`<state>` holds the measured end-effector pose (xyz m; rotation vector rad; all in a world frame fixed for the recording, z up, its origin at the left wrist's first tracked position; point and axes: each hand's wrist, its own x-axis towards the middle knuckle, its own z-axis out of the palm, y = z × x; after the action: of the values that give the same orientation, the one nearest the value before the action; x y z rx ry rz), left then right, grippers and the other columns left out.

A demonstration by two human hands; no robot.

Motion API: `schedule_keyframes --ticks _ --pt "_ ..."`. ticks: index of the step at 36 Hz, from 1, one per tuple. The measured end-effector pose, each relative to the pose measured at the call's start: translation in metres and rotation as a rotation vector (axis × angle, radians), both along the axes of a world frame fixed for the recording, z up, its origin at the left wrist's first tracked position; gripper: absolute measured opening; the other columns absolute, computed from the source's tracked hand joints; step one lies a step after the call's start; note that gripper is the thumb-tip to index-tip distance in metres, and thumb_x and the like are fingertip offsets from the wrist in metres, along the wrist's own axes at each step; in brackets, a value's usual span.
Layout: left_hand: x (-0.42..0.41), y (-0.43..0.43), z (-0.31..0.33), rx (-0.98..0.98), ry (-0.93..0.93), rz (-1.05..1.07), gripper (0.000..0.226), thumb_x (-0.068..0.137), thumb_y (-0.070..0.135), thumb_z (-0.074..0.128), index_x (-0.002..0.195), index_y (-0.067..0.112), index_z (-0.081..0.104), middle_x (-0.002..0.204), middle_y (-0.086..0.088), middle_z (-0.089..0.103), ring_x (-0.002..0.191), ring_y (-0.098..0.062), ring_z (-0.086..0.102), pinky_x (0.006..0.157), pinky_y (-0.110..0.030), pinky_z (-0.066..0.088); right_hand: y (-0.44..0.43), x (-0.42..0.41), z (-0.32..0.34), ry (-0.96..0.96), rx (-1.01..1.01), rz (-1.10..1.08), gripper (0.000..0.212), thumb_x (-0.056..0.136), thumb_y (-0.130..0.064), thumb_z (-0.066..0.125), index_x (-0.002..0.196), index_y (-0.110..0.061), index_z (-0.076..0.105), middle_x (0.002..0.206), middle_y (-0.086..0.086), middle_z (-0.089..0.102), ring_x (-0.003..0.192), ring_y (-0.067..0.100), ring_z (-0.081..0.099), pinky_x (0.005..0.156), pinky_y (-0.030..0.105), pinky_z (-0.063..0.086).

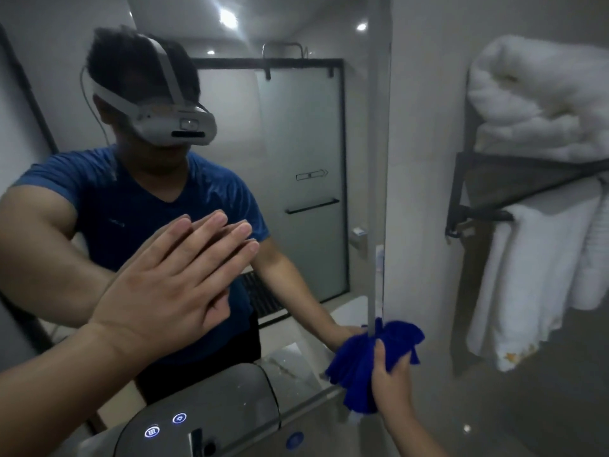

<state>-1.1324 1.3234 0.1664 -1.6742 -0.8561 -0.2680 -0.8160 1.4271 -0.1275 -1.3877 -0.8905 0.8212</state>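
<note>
A large wall mirror (296, 133) fills the left and centre of the head view. My left hand (171, 285) lies flat against the glass with straight fingers, meeting its own reflection. My right hand (390, 379) grips a bunched blue cloth (365, 361) and holds it against the mirror's lower right corner, at the mirror's right edge. The mirror reflects a person in a blue shirt wearing a head-mounted device.
A black towel rack (478, 192) on the right wall carries folded white towels (534, 100) on top and hanging white towels (527, 278) below. A grey appliance with lit blue buttons (164, 425) stands at the bottom centre. The mirror reflects a frosted shower door.
</note>
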Motion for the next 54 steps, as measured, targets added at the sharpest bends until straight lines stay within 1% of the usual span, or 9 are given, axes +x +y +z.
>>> schedule_keyframes --ticks 7,13,20,26,31,34,37,43,54 --pt "0.003 -0.004 0.001 -0.007 0.003 0.019 0.073 0.098 0.036 0.053 0.167 0.016 0.038 0.176 -0.009 0.030 0.162 -0.035 0.031 0.127 -0.058 0.032 0.005 0.014 0.041 -0.049 -0.214 -0.007 0.078 0.103 -0.071 0.044 0.161 -0.020 0.032 0.089 -0.008 0.058 0.077 0.012 0.061 0.060 0.026 0.042" --pt "0.002 -0.004 0.002 -0.020 0.016 0.040 0.074 0.099 0.037 0.050 0.168 0.016 0.035 0.177 -0.010 0.029 0.163 -0.036 0.029 0.126 -0.059 0.033 -0.001 0.004 0.204 -0.106 0.317 0.038 0.027 0.104 -0.063 0.046 0.114 -0.039 0.051 0.113 0.002 0.070 0.096 0.015 0.071 0.088 0.043 0.059" --pt "0.002 -0.004 0.003 -0.041 0.007 0.049 0.076 0.098 0.039 0.050 0.169 0.017 0.034 0.178 -0.008 0.027 0.164 -0.034 0.026 0.128 -0.058 0.029 -0.004 -0.042 0.364 -0.438 0.641 -0.206 0.064 0.106 -0.064 0.034 0.158 -0.027 0.034 0.150 0.019 0.042 0.137 0.036 0.046 0.118 0.048 0.036" --pt "0.002 -0.004 0.002 -0.041 0.003 0.046 0.076 0.097 0.038 0.052 0.168 0.017 0.036 0.176 -0.008 0.030 0.163 -0.034 0.029 0.127 -0.058 0.031 -0.016 -0.065 0.325 -0.549 0.724 -0.281 0.064 0.108 -0.042 0.050 0.161 -0.008 0.041 0.159 0.031 0.038 0.144 0.049 0.040 0.122 0.055 0.033" --pt "0.001 -0.003 0.002 -0.032 0.003 0.037 0.076 0.096 0.037 0.053 0.168 0.016 0.037 0.176 -0.009 0.032 0.162 -0.035 0.031 0.126 -0.058 0.032 -0.028 -0.074 0.222 -0.585 0.651 -0.145 0.059 0.106 -0.043 0.052 0.159 -0.022 0.036 0.162 0.018 0.037 0.145 0.042 0.041 0.126 0.047 0.034" --pt "0.001 -0.003 0.001 -0.041 0.002 0.040 0.077 0.097 0.038 0.052 0.169 0.016 0.034 0.177 -0.009 0.028 0.163 -0.035 0.028 0.129 -0.058 0.029 -0.032 -0.067 0.169 -0.553 0.523 -0.111 0.051 0.105 -0.046 0.048 0.146 -0.017 0.042 0.143 0.022 0.054 0.128 0.040 0.053 0.113 0.030 0.037" --pt "0.000 -0.002 0.001 -0.049 0.002 0.037 0.078 0.097 0.038 0.052 0.169 0.017 0.032 0.178 -0.009 0.026 0.164 -0.035 0.025 0.130 -0.058 0.027 -0.032 -0.059 0.148 -0.497 0.416 -0.074 0.053 0.105 -0.050 0.043 0.146 -0.018 0.038 0.133 0.015 0.058 0.117 0.033 0.055 0.102 0.034 0.044" --pt "-0.001 -0.002 0.001 -0.054 0.009 0.054 0.077 0.098 0.039 0.051 0.170 0.017 0.032 0.179 -0.008 0.024 0.165 -0.035 0.024 0.130 -0.058 0.026 -0.022 -0.050 0.197 -0.397 0.395 -0.127 0.066 0.103 -0.058 0.038 0.156 -0.020 0.030 0.138 0.017 0.058 0.119 0.035 0.056 0.108 0.046 0.047" --pt "0.001 -0.005 0.002 -0.041 0.001 0.047 0.076 0.099 0.038 0.050 0.169 0.016 0.032 0.178 -0.008 0.027 0.163 -0.033 0.028 0.129 -0.057 0.029 -0.030 -0.077 0.307 -0.778 0.768 -0.179 0.057 0.105 -0.050 0.047 0.153 -0.019 0.046 0.156 0.027 0.049 0.138 0.051 0.047 0.117 0.066 0.038"
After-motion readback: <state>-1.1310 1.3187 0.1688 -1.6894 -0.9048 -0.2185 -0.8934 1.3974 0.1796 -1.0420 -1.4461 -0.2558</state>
